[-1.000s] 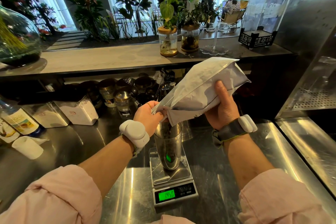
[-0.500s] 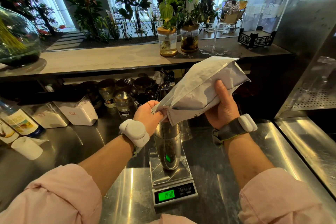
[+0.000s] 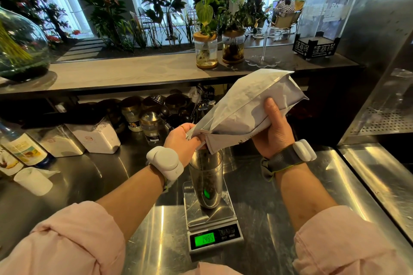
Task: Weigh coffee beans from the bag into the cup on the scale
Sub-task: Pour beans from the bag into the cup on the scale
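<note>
A person in rolled pink sleeves tips a white coffee bag [image 3: 243, 109] over a tall steel cup [image 3: 206, 179] near the centre of a steel worktop [image 3: 268, 207]. The bag slants from 2 o'clock down to its open mouth, which sits just above the cup's rim. The left hand [image 3: 182, 140], at 9 o'clock of the cup's rim, has its fingers pinched together on the bag's mouth edge. The right hand [image 3: 273, 131], at 3 o'clock, cradles the bag's underside, its fingers wrapped around the bag and thumb pressed on the near face. The cup stands upright on a small digital scale [image 3: 212, 219], dark beans visible inside. The scale's green display [image 3: 205, 239], at 6 o'clock of the cup, is lit.
</note>
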